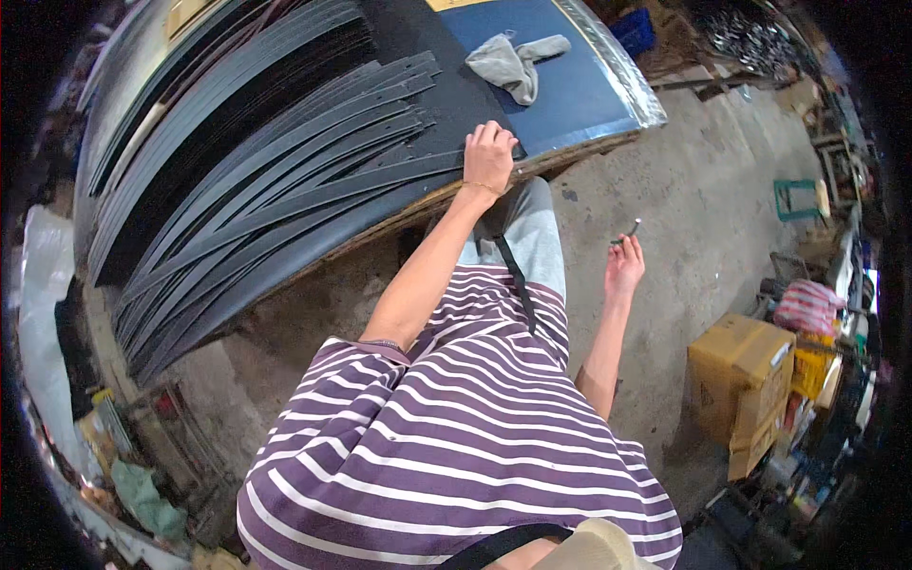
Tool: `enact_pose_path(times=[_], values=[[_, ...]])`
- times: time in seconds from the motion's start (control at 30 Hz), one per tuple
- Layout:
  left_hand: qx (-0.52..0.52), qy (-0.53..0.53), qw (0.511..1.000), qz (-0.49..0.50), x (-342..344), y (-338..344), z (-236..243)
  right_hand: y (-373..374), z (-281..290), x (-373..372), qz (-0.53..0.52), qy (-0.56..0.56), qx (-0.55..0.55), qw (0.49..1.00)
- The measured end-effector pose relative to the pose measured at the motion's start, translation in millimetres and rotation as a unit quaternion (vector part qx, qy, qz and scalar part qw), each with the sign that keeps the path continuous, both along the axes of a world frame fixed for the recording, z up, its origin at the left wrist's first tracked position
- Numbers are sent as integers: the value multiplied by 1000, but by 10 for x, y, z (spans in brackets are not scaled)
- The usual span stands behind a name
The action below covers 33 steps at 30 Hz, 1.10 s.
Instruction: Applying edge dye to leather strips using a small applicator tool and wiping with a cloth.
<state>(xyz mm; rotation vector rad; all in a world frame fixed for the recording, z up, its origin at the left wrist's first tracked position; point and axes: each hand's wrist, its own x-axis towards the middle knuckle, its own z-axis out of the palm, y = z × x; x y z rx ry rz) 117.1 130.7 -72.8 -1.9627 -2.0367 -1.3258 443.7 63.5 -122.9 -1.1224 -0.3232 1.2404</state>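
My left hand (488, 160) is at the table's near edge, fingers curled over the end of a long black strip (370, 178). The strip runs back to the left across a pile of similar strips. Out to the right, over the floor, my right hand (623, 266) pinches a slim pen-like tool (635, 228). It has a dark, greenish body and a pale tip pointing up; its exact kind is too small to make out. A crumpled grey cloth glove (513, 71) lies on the blue sheet (579, 104) beyond my left hand.
Stacks of black strips (237, 104) cover the table's left part. A cardboard box (741, 375) stands on the concrete floor (655, 161) at right, near a red-and-white striped bag (807, 306). Farther off is a green stool (798, 199). A blue bin (632, 31) sits beyond the table.
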Motion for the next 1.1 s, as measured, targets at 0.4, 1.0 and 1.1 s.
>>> enact_pose_path(times=[0.4, 1.0, 1.1], values=[[9, -147, 987, -67, -182, -25, -5, -114, 554, -411, 48, -42, 42, 997], [-34, 38, 998, -45, -45, -72, 84, 966, 838, -1274, 234, -140, 62, 960], [-57, 20, 997, -48, -59, -83, 139, 1080, 895, -1450, 270, -228, 35, 935]])
